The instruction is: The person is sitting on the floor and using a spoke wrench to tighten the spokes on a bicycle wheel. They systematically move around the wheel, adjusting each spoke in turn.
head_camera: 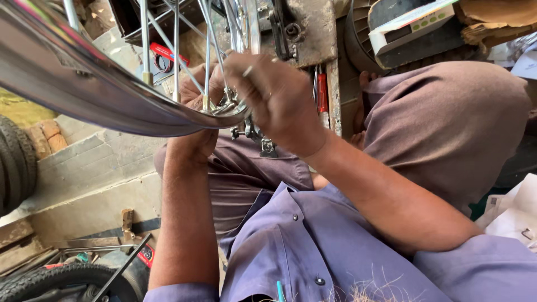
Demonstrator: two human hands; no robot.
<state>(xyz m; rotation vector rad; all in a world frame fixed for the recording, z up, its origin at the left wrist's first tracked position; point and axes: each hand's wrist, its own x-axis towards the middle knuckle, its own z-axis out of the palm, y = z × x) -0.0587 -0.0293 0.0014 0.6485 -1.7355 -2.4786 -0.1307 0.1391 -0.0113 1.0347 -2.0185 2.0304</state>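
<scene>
Here, seen from the head camera, a shiny chrome wheel rim [84, 89] sweeps across the upper left of the view, with thin metal spokes [176, 53] running from it up toward the top edge. The right hand [277, 100] is curled over the rim's lower right end, its fingers pinched together around a small metal piece just where a spoke meets the rim; what exactly it clamps is too small to tell. The left hand [196, 92] sits partly hidden behind the rim and spokes, its fingers wrapped on the rim from the far side, just beside the right hand. Below the rim, near the right wrist, a small dark metal fitting [254, 134] juts out. The person wears a purple shirt [313, 246] and brownish trousers [447, 123], with one knee raised at the right. A red-handled tool [322, 92] stands upright near a worn metal block [305, 28] beyond the hands. At the left edge a black tyre [17, 162] leans by a concrete step [95, 168], and another tyre [61, 279] lies at the lower left.
</scene>
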